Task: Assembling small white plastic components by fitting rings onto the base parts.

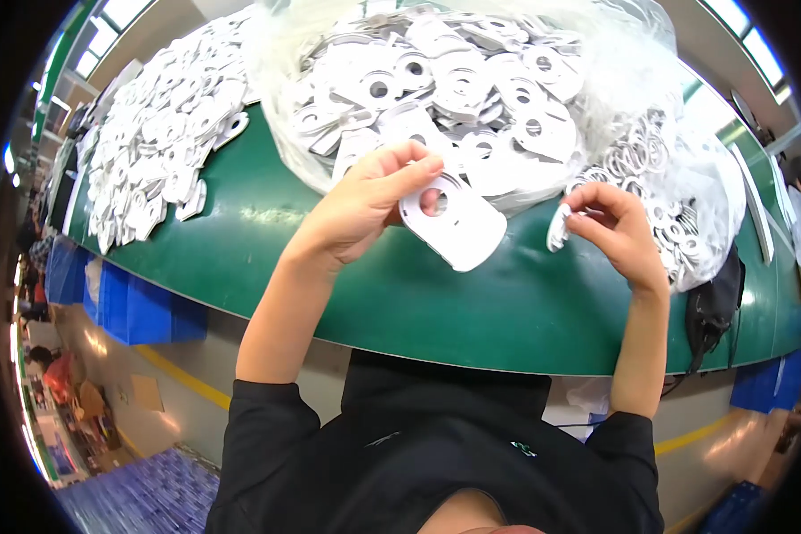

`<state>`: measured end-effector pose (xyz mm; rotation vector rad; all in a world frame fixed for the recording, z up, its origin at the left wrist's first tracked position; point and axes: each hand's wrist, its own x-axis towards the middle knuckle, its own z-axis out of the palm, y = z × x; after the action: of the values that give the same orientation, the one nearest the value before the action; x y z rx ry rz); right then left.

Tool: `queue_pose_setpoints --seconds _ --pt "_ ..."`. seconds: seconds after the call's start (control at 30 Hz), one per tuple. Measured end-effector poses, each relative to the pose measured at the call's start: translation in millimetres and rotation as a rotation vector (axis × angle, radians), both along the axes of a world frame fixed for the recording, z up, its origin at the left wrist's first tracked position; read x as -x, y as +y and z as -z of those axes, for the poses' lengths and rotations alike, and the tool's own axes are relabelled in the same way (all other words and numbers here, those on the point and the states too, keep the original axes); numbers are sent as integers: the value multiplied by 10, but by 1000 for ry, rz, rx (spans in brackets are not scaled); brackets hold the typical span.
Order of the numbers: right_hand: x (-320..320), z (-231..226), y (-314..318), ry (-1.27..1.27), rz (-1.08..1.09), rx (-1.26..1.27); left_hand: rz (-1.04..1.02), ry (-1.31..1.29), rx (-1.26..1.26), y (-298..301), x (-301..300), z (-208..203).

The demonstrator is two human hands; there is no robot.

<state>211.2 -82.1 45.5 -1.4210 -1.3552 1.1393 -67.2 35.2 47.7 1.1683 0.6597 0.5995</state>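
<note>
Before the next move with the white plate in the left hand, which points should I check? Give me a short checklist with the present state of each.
1. Left hand grips the white plate with a round hole: ok, fingers pinch its upper edge.
2. Plate clear of the green table: ok, it is held above it.
3. Right hand holds the small white piece: ok, pinched at the fingertips.
4. The two parts apart: ok, a gap shows between them.
5. Plate free of defects: cannot tell.
6. Clear bag of white plates within reach: ok, just behind the hands.
</note>
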Motion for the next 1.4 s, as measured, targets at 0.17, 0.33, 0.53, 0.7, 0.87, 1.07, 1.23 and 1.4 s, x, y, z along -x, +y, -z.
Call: queue_pose_setpoints --seconds 0.17,0.33,0.53,0.7,0.87,1.07,1.23,1.4 --pt "126 214 100 291 59 -24 200 19 103 -29 -370 97" --pt "323 270 95 436 16 109 217 15 148 -95 -540 281" --pt "464 349 113 477 219 -8 64 -210 288 -247 -660 365" --pt "438 465 143 567 281 9 103 -79 270 -433 -666 508" --pt "462 482 151 472 271 -89 120 -191 348 -439 -655 490" --pt "477 412 140 380 242 -105 209 -174 422 -392 -635 464" --pt "491 403 151 411 212 -110 214 -187 436 -384 -638 433" --pt "474 431 147 377 212 -101 260 -220 463 -361 -621 472"
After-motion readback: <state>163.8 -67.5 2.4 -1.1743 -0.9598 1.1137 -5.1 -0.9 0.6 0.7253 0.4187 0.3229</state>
